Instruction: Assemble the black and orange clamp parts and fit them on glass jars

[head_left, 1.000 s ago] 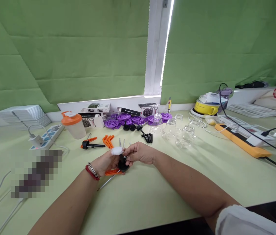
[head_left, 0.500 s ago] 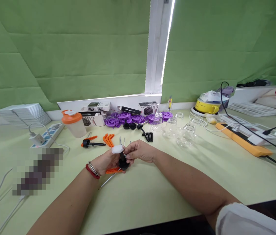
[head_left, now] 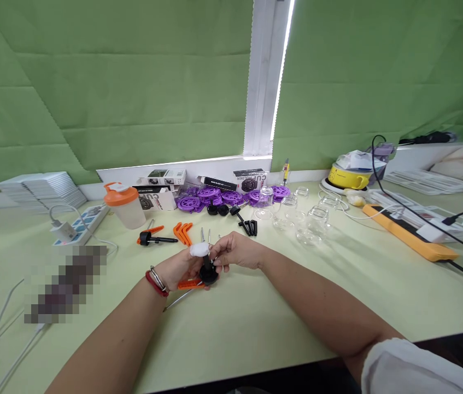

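Observation:
My left hand (head_left: 180,268) and my right hand (head_left: 237,250) meet over the middle of the pale green table (head_left: 256,306). Between them they hold a small black plastic part (head_left: 207,272) with a round base and a short stem. A white bandage (head_left: 199,249) wraps a left fingertip. An orange plastic piece (head_left: 190,284) lies under the left hand, with a thin metal rod (head_left: 176,302) beside it on the table.
Behind the hands lie orange brackets (head_left: 182,232), a black handle part (head_left: 155,239), purple discs (head_left: 215,198), black pins (head_left: 250,227), small glass jars (head_left: 309,221) and product boxes (head_left: 165,178). An orange-lidded shaker (head_left: 125,206) and power strip (head_left: 81,225) stand left; a yellow device (head_left: 348,176) and cables right.
Both hands stay together on the black part with small finger movements. The view has shifted slightly; nothing on the table has moved.

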{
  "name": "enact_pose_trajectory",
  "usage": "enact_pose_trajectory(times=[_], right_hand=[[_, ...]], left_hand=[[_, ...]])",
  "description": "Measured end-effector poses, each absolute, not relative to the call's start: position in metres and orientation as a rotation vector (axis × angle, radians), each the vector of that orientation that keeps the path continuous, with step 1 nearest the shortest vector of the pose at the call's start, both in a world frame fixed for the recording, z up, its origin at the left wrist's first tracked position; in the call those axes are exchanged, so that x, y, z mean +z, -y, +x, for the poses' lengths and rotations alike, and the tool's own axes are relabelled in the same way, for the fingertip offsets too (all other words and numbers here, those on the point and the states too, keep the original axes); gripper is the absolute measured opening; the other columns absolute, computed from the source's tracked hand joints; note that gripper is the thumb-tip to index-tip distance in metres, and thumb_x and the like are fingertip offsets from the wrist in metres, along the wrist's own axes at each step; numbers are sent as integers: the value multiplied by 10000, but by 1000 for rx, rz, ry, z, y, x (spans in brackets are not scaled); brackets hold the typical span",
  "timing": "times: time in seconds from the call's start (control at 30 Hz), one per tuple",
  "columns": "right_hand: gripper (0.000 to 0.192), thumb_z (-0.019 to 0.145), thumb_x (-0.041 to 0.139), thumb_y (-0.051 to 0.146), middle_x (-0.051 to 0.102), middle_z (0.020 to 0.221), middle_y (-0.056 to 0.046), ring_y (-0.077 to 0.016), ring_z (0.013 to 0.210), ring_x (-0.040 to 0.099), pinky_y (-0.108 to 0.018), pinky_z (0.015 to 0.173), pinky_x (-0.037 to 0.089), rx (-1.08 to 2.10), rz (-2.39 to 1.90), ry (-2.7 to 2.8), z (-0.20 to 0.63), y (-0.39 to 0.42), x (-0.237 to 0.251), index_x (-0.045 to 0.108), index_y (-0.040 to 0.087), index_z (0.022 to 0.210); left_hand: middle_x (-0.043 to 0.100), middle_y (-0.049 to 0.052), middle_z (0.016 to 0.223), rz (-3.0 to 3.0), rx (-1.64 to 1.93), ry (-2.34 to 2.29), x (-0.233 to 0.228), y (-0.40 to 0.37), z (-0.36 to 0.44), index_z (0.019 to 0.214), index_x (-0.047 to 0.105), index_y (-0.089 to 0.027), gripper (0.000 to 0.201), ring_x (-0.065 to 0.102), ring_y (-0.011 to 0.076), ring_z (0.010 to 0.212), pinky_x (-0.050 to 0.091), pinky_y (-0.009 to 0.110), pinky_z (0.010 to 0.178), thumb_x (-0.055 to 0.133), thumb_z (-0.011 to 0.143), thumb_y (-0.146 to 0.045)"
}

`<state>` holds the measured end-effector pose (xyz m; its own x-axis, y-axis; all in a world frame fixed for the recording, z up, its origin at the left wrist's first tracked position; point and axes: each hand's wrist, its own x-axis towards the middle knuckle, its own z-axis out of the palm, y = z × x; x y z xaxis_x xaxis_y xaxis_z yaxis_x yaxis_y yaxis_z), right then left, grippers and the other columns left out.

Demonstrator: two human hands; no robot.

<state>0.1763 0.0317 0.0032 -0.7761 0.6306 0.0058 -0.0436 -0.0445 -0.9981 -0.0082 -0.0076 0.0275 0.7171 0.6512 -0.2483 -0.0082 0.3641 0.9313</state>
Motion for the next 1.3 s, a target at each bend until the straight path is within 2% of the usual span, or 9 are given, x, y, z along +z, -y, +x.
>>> enact_pose_trajectory(times=[0.13, 0.27, 0.5, 1.03, 1.3], right_hand=[[259, 625, 743, 270, 651, 658, -21, -132, 616, 639, -227, 541, 500, 1873, -628, 1787, 177, -33, 2, 678, 111, 819], [284, 624, 745, 288, 658, 661, -27, -133, 625, 634, -226, 537, 496, 1862, -630, 1792, 178, -34, 2, 698, 112, 841], [306, 602, 758, 310, 650, 630, -20, -125, 598, 615, -233, 537, 483, 1832, -658, 1785, 177, -32, 3, 713, 113, 831], [306, 609, 759, 315, 648, 643, -20, -115, 586, 606, -226, 527, 465, 1863, -616, 1755, 176, -29, 7, 704, 114, 833], [315, 600, 769, 319, 646, 640, -16, -121, 592, 607, -228, 522, 456, 1861, -612, 1734, 174, -29, 6, 695, 117, 830]], left_hand=[[580, 87, 855, 1136, 481, -682, 25, 7, -10, 928, 570, -158, 364, 550, 189, 688, 469, 341, 596, 420, 820, -471], [591, 93, 902, 1110, 487, -664, 28, 9, -9, 1019, 558, -176, 367, 544, 183, 694, 470, 329, 592, 470, 796, -453], [590, 94, 939, 1126, 470, -652, 32, 10, -7, 1076, 541, -187, 384, 551, 190, 731, 467, 321, 594, 432, 818, -449], [604, 83, 941, 1195, 465, -741, 35, 13, -10, 989, 580, -181, 412, 562, 216, 790, 458, 322, 620, 466, 777, -516], [607, 90, 947, 1214, 445, -751, 37, 16, -8, 916, 595, -161, 500, 560, 179, 677, 434, 312, 626, 448, 748, -608]])
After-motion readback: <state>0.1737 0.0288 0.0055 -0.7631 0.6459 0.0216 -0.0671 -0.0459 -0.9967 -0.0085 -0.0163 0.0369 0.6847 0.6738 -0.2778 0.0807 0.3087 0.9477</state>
